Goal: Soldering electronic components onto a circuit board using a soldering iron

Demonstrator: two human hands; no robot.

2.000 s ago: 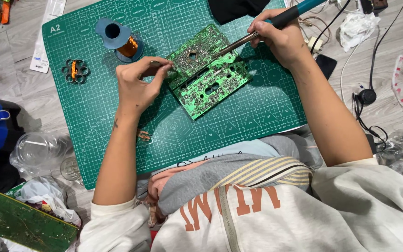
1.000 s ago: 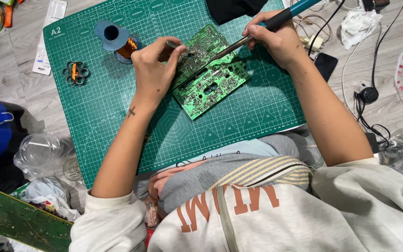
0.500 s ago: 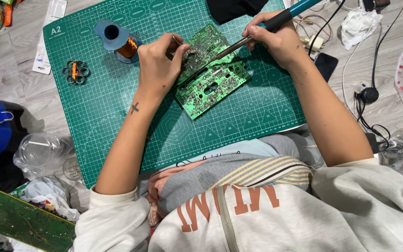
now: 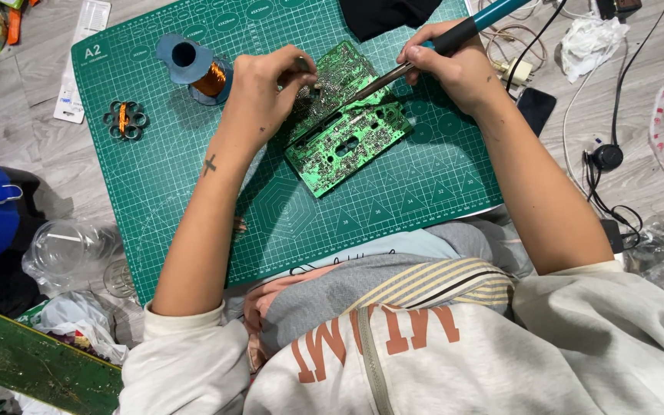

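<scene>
A green circuit board (image 4: 346,132) lies tilted on a green cutting mat (image 4: 155,184). My right hand (image 4: 455,73) grips a soldering iron (image 4: 455,34) with a blue and black handle; its metal tip touches the board near the upper middle. My left hand (image 4: 263,92) rests on the board's left upper edge, fingers pinched together near the iron's tip. What the fingers pinch is too small to tell.
A spool of copper wire (image 4: 194,69) and a small ring-shaped part (image 4: 124,119) sit on the mat's left side. Cables, a black phone (image 4: 536,107) and crumpled tissue (image 4: 589,38) lie to the right. A second green board (image 4: 40,369) and a clear plastic cup (image 4: 63,250) lie at lower left.
My left hand moved up from the board's left edge to its upper part, close to the iron's tip. My right hand and the iron stayed nearly still.
</scene>
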